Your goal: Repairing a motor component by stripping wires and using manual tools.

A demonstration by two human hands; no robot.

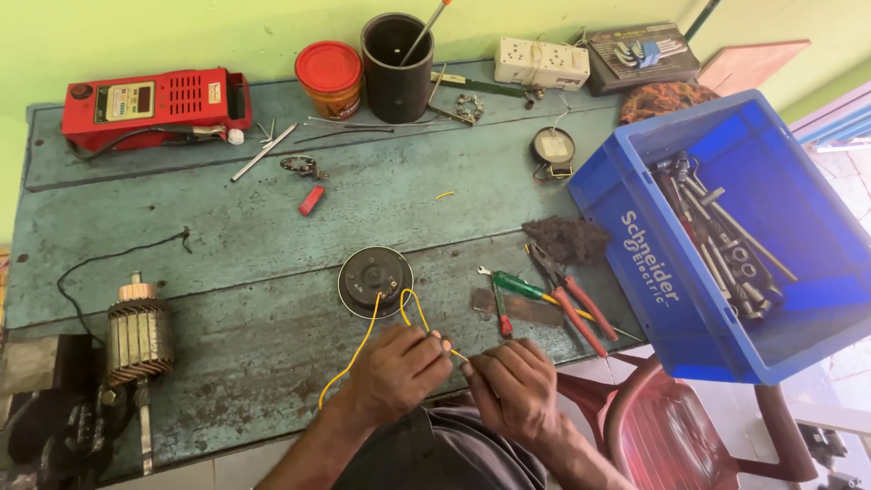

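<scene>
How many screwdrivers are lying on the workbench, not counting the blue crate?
2, side by side right of the round black part: a green-handled screwdriver and a small red-handled screwdriver just left of the red-handled pliers. Others may be hidden in the black cup.

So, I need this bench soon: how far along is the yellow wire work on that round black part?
Looks midway. Done: two yellow wires already run from the round black part. In hand: the left hand and right hand pinch the wire ends together near the bench edge. Left: the copper-wound armature sits apart, with the pliers and green screwdriver lying out.
</scene>
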